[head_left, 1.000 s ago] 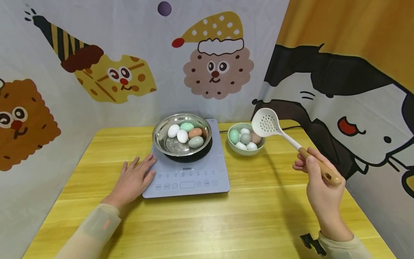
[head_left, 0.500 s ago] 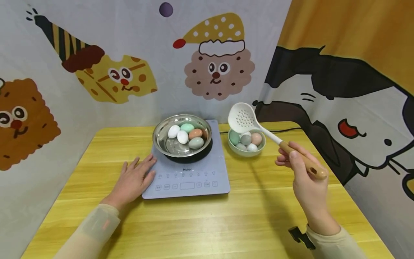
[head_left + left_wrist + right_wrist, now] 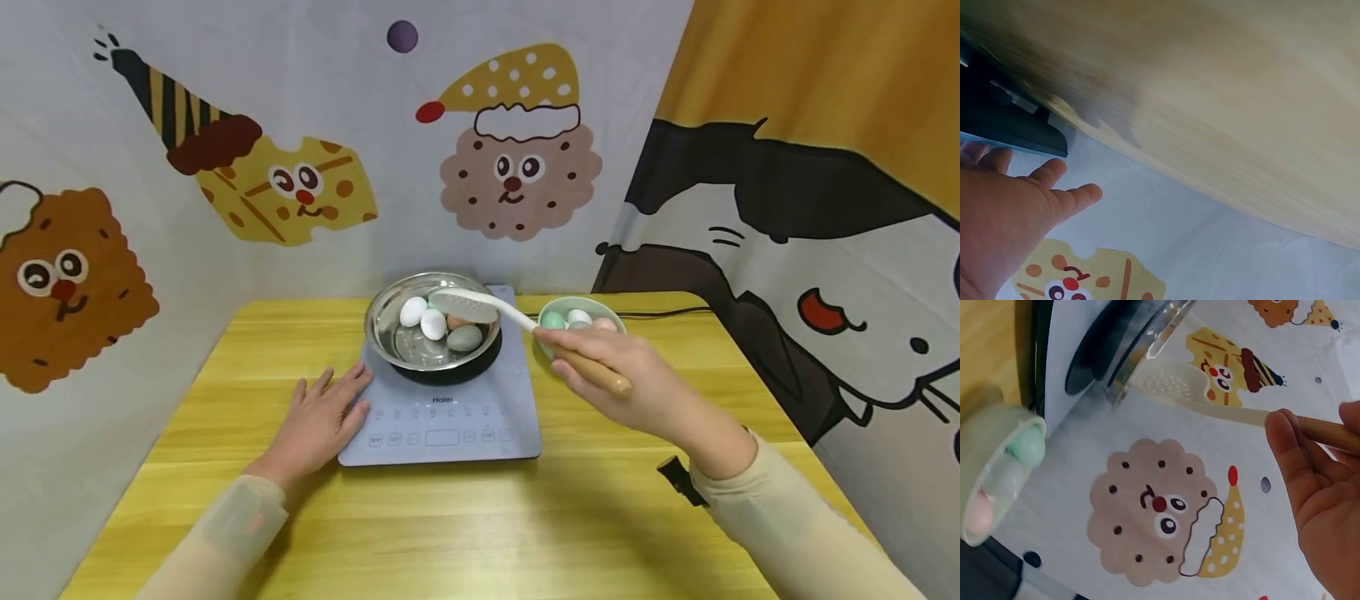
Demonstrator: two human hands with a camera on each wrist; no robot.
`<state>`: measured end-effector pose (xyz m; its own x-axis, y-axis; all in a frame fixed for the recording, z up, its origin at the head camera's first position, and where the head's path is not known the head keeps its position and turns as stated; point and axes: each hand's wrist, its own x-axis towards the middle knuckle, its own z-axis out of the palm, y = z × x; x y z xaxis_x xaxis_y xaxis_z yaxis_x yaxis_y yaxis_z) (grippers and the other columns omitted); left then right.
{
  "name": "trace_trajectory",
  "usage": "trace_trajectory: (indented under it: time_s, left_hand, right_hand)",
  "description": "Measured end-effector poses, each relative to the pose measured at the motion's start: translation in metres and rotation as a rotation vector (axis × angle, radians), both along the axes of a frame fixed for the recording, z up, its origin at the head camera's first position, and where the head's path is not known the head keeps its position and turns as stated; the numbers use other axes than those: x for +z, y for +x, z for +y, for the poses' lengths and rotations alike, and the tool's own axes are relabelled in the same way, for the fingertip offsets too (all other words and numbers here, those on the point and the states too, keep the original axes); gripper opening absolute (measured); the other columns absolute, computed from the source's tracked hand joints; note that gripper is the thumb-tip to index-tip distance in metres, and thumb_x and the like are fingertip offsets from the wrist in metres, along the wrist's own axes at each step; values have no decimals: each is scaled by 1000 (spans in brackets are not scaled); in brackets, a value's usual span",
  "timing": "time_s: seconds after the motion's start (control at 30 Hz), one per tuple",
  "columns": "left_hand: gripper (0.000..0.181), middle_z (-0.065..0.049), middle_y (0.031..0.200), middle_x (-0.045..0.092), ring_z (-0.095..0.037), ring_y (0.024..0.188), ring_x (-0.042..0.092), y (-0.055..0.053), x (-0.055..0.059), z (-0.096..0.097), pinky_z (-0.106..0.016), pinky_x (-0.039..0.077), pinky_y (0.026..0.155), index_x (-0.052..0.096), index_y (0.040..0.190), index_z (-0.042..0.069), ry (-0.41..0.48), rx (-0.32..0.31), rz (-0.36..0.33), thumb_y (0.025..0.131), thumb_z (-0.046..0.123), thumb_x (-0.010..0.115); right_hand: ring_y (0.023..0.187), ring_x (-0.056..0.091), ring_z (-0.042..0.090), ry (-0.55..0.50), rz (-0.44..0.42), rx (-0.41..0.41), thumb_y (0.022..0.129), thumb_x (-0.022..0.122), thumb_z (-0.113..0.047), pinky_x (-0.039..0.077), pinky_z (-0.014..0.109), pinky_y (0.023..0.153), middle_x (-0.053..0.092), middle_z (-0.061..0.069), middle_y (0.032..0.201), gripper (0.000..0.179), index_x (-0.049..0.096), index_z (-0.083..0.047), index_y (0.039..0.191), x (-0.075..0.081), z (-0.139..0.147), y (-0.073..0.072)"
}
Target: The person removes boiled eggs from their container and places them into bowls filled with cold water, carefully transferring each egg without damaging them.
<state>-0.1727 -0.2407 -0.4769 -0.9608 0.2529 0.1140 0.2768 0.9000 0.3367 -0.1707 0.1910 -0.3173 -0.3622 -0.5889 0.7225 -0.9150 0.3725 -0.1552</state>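
Note:
My right hand grips the wooden handle of a white slotted spoon. The spoon's perforated head is over the right part of a steel pan, covering part of the brown and green eggs there. White eggs and a grey egg show beside it in the pan, which stands on a Haier induction cooker. In the right wrist view the spoon head overlaps the pan's rim. My left hand, fingers extended, lies at the cooker's left edge.
A pale green bowl with several eggs stands right of the cooker, partly hidden by my right hand in the head view. A black cord runs behind it. A printed cloth rises behind the wooden table.
My right hand has carried the slotted spoon left from beside the green bowl, past that bowl, to over the pan, turning the head over. The left hand stays by the cooker.

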Motion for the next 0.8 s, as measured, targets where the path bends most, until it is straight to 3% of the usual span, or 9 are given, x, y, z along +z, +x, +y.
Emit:
trace_trajectory:
  time_s: [0.2,0.4,0.57,0.7,0.8]
  left_hand:
    - [56,-6,175,37,-59,156,31,1,-1,-3,-83,12,123,47,163,18,10,4,0,113,45,47]
    - [56,-4,175,35,-57,157,30,-3,-3,-3,-82,10,124,46,163,19,7,5,-10,113,45,47]
    - [57,-4,176,35,-57,157,30,-3,-3,-2,-82,10,124,46,164,19,1,6,-10,113,45,47]
    - [57,-4,176,35,-57,157,30,-1,-3,-2,-82,11,124,46,164,19,-5,7,-14,113,45,47]
    - [57,-5,176,35,-57,157,30,-1,-3,-2,-82,11,124,46,164,19,-2,7,-15,113,45,47]
  right_hand:
    - [98,71,15,130,-103,8,107,68,-29,60,31,85,80,2,117,36,73,-11,137,10,3,-5]
    - [89,67,9,134,-96,23,112,56,-38,52,32,82,81,-4,108,40,76,-11,133,8,1,-8]
    - [87,69,9,77,-100,78,112,56,-40,48,26,80,82,-2,106,43,78,-6,127,-1,-2,-14]
    - [80,66,3,-15,-107,163,111,60,-34,47,15,70,83,4,103,41,78,1,121,-11,-6,-20]
    - [84,73,2,-88,-207,228,108,65,-17,57,12,73,83,11,110,30,76,6,122,-19,-7,-23]
